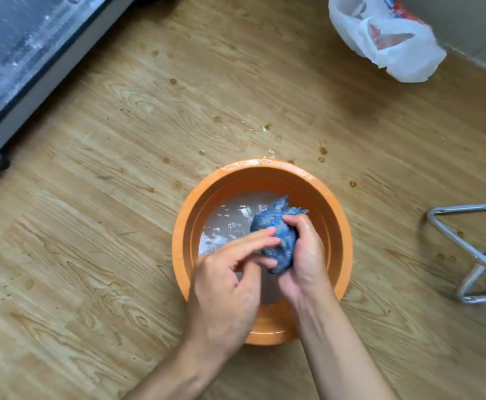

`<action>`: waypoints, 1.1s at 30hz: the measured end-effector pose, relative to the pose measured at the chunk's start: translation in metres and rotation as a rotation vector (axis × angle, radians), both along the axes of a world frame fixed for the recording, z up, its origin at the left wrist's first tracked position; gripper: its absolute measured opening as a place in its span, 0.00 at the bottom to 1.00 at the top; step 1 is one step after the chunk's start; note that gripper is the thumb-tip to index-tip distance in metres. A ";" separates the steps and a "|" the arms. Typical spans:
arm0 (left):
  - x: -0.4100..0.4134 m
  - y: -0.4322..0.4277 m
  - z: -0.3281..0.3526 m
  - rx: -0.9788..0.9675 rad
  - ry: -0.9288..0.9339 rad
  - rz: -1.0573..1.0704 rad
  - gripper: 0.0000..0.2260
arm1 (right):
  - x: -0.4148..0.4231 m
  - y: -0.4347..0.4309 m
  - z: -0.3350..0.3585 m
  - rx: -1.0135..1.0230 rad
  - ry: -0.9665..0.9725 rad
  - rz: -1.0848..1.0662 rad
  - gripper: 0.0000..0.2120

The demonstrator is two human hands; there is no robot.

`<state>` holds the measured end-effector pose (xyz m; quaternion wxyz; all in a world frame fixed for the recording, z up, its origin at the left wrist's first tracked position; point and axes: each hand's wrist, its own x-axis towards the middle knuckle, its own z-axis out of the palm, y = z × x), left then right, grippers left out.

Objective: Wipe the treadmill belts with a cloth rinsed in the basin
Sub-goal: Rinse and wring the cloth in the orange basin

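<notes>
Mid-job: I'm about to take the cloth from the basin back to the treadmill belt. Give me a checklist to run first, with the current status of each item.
1. Grip on the blue cloth: the right hand grips it bunched and the left hand touches it with its fingertips: ok.
2. Cloth over the orange basin, so drips land inside: ok.
3. Cloth wrung enough: cannot tell.
4. Rinse water clean: it looks cloudy grey: not ok.
5. Floor dry: water drops lie beyond the basin's far rim: not ok.
6. Treadmill belt in view: at upper left: ok.
</notes>
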<state>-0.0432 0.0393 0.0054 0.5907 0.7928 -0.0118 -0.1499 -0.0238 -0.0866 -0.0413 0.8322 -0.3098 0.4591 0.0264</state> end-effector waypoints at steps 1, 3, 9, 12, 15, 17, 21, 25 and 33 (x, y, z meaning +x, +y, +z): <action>0.004 0.003 -0.003 0.041 -0.016 0.051 0.18 | 0.000 -0.001 0.003 0.060 -0.010 -0.009 0.08; 0.014 0.009 -0.012 0.165 -0.017 0.058 0.10 | 0.003 -0.004 0.007 0.148 -0.045 -0.035 0.10; 0.019 0.004 -0.022 0.251 -0.198 -0.057 0.12 | 0.006 0.011 0.004 0.200 -0.145 0.000 0.21; 0.020 -0.004 -0.028 0.185 -0.262 -0.031 0.13 | 0.001 0.018 0.005 0.252 -0.215 -0.016 0.19; 0.018 -0.011 -0.024 0.191 -0.170 -0.156 0.21 | 0.001 0.008 0.008 0.238 -0.265 -0.054 0.14; 0.006 -0.014 -0.009 0.195 -0.139 -0.325 0.28 | 0.007 -0.003 0.009 0.094 -0.192 -0.044 0.16; 0.007 0.004 0.008 0.140 -0.240 -0.213 0.22 | 0.016 -0.011 0.013 -0.309 -0.061 0.125 0.21; 0.028 0.028 -0.002 0.196 -0.169 0.003 0.19 | 0.019 -0.006 0.014 -0.420 -0.042 0.245 0.24; 0.029 0.035 -0.023 0.243 -0.077 0.008 0.18 | 0.025 0.018 -0.001 -0.483 0.013 0.344 0.26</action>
